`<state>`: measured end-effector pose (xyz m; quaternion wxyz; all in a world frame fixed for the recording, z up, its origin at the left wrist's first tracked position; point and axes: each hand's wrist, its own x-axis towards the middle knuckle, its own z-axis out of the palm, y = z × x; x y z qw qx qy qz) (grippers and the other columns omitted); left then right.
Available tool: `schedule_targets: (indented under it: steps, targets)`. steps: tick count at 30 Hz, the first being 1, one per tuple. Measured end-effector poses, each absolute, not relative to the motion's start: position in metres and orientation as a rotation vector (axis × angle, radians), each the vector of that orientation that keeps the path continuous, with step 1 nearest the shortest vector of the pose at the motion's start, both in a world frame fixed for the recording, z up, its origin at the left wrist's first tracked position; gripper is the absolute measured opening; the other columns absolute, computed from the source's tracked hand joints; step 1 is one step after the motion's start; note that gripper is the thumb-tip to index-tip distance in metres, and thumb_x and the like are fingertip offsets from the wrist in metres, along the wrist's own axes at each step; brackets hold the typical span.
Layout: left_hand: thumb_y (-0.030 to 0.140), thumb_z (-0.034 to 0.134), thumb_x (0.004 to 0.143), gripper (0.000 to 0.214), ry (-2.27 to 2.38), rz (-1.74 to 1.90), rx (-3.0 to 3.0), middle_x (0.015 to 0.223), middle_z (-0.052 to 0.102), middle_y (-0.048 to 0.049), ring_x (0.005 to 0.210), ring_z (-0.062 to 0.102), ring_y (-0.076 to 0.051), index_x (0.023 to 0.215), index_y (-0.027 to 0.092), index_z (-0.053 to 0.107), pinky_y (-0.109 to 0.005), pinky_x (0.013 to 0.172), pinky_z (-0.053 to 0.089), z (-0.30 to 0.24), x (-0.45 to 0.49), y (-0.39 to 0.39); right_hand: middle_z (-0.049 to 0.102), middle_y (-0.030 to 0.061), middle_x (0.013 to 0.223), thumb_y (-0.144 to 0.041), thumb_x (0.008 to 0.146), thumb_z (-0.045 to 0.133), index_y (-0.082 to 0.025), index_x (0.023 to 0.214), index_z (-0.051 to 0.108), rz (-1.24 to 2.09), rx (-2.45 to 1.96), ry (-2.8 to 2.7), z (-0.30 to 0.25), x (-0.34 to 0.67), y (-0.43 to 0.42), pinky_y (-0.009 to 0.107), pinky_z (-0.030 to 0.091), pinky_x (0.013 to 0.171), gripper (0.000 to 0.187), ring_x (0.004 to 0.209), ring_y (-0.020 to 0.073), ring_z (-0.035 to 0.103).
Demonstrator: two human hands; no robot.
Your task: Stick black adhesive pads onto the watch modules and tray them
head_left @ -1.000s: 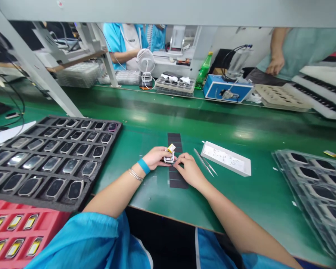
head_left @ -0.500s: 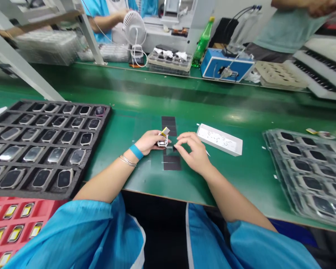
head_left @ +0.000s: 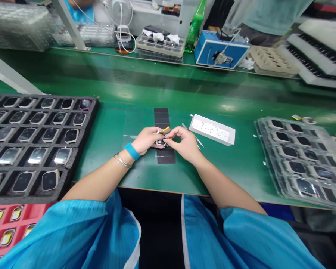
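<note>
My left hand grips a small white device part with a yellow tab, holding it over a strip of dark squares on the green bench. My right hand is closed too, its fingertips pinched on the same part from the right. A blue band and thin bangles circle my left wrist. Tweezers lie just behind my right hand, partly hidden by it. A shallow white tray with tiny pieces stands right of the hands.
A black foam tray full of watch-like bodies lies at the left, a red tray below it. Clear blister trays sit at the right. Across the green belt are a blue box, a green bottle, a fan and other people.
My right hand came off the part, lifted, then returned and pinched it again. The view has tilted downward, so everything sits higher in the picture.
</note>
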<state>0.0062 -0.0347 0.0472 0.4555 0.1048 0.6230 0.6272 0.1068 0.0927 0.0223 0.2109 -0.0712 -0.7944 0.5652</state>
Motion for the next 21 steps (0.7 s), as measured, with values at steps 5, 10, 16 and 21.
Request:
schedule_targets:
  steps: [5, 10, 16, 21]
  targets:
    - [0.005, 0.061, 0.074, 0.006, 1.546, 1.537, 0.255, 0.060, 0.059, -0.0008, 0.053, 0.057, -0.008, 0.074, 0.010, 0.062, -0.021, 0.054, 0.055, 0.049, 0.008, -0.034, 0.066, 0.0009, 0.079, -0.029, 0.076, 0.071, -0.019, 0.080, 0.054, 1.564, -0.115, -2.248, 0.026, 0.109, 0.093, 0.030, 0.053, 0.071, 0.021, 0.071, 0.0140, 0.063]
    - [0.005, 0.062, 0.073, 0.006, 1.539, 1.547, 0.240, 0.061, 0.060, -0.0013, 0.053, 0.058, -0.009, 0.074, 0.011, 0.062, -0.022, 0.055, 0.055, 0.048, 0.007, -0.035, 0.067, 0.0013, 0.081, -0.028, 0.077, 0.069, -0.020, 0.080, 0.054, 1.491, -0.127, -2.283, 0.027, 0.110, 0.089, 0.031, 0.053, 0.072, 0.017, 0.072, 0.0152, 0.064]
    - [0.004, 0.062, 0.074, 0.007, 1.516, 1.579, 0.230, 0.062, 0.062, -0.0017, 0.053, 0.058, -0.009, 0.075, 0.011, 0.062, -0.022, 0.055, 0.055, 0.048, 0.006, -0.035, 0.067, -0.0005, 0.081, -0.024, 0.079, 0.067, -0.022, 0.081, 0.056, 1.261, -0.145, -2.326, 0.025, 0.112, 0.085, 0.034, 0.052, 0.077, 0.011, 0.075, 0.0166, 0.065]
    - [0.007, 0.064, 0.072, 0.007, 1.499, 1.599, 0.229, 0.067, 0.064, -0.0029, 0.057, 0.061, -0.011, 0.077, 0.012, 0.063, -0.023, 0.058, 0.056, 0.043, 0.006, -0.035, 0.066, 0.0002, 0.081, -0.020, 0.081, 0.064, -0.022, 0.082, 0.058, 1.106, -0.162, -2.410, 0.025, 0.112, 0.083, 0.036, 0.052, 0.081, 0.007, 0.081, 0.0189, 0.065]
